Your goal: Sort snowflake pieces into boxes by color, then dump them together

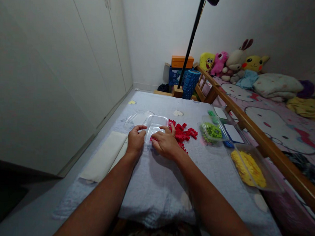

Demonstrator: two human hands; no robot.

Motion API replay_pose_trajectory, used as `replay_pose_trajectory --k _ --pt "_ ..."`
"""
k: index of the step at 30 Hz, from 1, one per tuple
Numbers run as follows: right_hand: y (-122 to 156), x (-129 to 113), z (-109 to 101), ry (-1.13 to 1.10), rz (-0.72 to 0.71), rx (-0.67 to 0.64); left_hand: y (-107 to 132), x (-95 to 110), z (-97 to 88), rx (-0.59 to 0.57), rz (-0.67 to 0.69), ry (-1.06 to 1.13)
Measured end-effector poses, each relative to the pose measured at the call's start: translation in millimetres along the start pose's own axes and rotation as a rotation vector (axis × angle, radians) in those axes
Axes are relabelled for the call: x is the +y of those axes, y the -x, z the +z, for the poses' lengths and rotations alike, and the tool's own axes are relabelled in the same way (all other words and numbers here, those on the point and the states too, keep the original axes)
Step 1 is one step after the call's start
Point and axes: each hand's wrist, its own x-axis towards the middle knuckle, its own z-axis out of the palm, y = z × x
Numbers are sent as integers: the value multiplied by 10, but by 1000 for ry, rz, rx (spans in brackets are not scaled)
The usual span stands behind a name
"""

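The left hand (136, 139) rests on the near left corner of a clear plastic container (155, 125), with its fingers curled against the rim. The right hand (166, 143) lies flat and half open on a heap of red plastic pieces (184, 135), and its fingertips touch the container's near edge; whether it holds any piece, one cannot tell. The container stands on a light blue blanket (154, 187) spread on the floor, and a second clear tray (135, 117) lies just beside it on the left. To the right are a container with green pieces (212, 131) and one with yellow pieces (248, 168), near a wooden bed rail (261, 141). The bed sheet (274, 119) shows a cartoon cat print. No writing can be read anywhere.
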Motion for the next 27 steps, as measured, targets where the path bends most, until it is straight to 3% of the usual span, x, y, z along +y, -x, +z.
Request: replay_pose_trajectory --k 6,11,15,18,20,23,27 --pt "-99 -13 23 102 -69 -143 -22 -55 -14 4 14 -27" --pt "-147 7 -3 100 -36 -197 -32 -68 -11 -5 1 -4" --pt "-162 72 -59 48 -45 -179 -18 -30 -10 -4 12 -17" --pt "-162 209 -158 -23 -34 -88 6 4 -6 -4 6 -13" --pt "-149 344 -241 -31 48 -11 24 22 -3 1 -18 -21" --pt "-102 566 -326 56 294 92 41 42 1 9 -33 -30" --pt "-14 762 -299 182 516 101 45 49 4 17 -38 -33"
